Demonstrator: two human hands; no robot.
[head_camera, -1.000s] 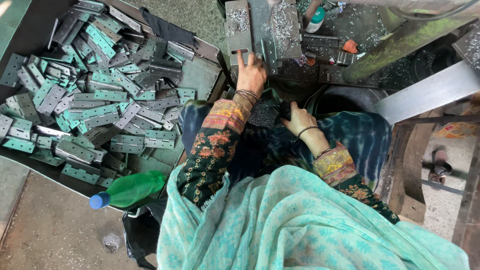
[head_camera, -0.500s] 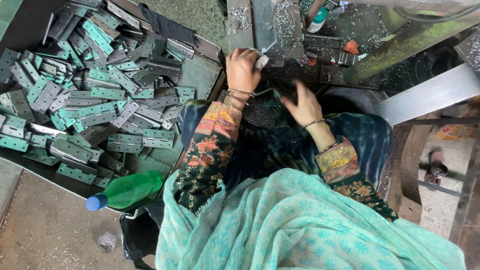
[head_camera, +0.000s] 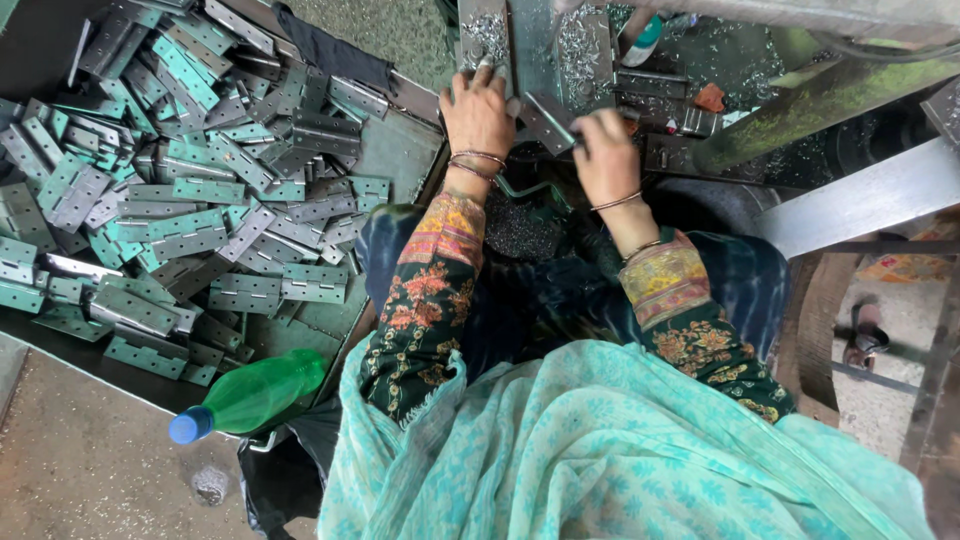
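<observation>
My left hand (head_camera: 478, 118) lies on the machine's metal bed (head_camera: 590, 45), which is strewn with shavings, and its thumb presses the left end of a grey metal hinge (head_camera: 545, 118). My right hand (head_camera: 605, 158) pinches the hinge's right end. The hinge lies tilted between both hands, just in front of the machine's upright plates. Both wrists wear thin bangles, and the sleeves are dark with a flower pattern. A turquoise scarf (head_camera: 620, 450) covers my lap below the arms.
A large pile of grey and green hinges (head_camera: 170, 190) fills a dark tray (head_camera: 400, 150) on the left. A green plastic bottle (head_camera: 255, 395) with a blue cap lies at the tray's near corner. A grey steel bar (head_camera: 860, 200) crosses on the right; a sandal (head_camera: 862, 335) lies on the floor.
My left hand has brought the hinge onto the machine bed. My right hand rose from my lap and took hold of the hinge's other end.
</observation>
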